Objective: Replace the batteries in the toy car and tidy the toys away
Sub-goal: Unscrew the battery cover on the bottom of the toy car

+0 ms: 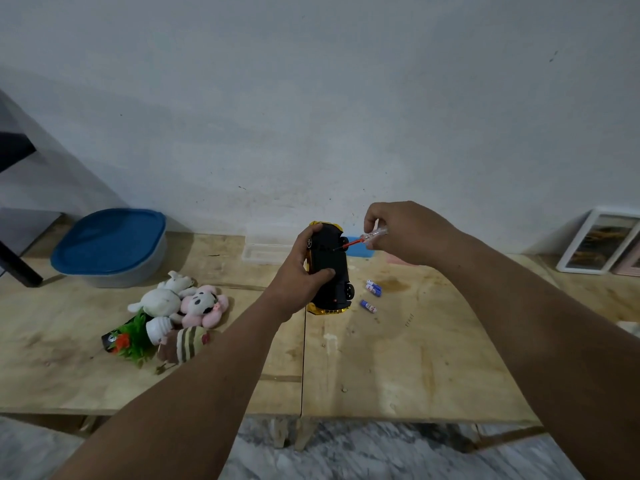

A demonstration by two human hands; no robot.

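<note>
My left hand (302, 271) grips a yellow toy car (330, 268), held above the table with its black underside toward me. My right hand (398, 230) pinches a small screwdriver (363, 239) with a clear and red handle, and its tip touches the car's underside near the upper wheel. Three small batteries lie on the wooden table (398, 358) just right of the car: two side by side (374, 288) and one apart (368, 306). A heap of plush toys (180, 306) lies at the left, with a green plastic plant (133, 336) beside them.
A grey tub with a blue lid (110, 247) stands at the back left. A clear plastic box (266, 252) sits against the wall behind the car. Picture frames (599, 242) lean on the wall at the right. A dark furniture leg (17, 265) is at the far left.
</note>
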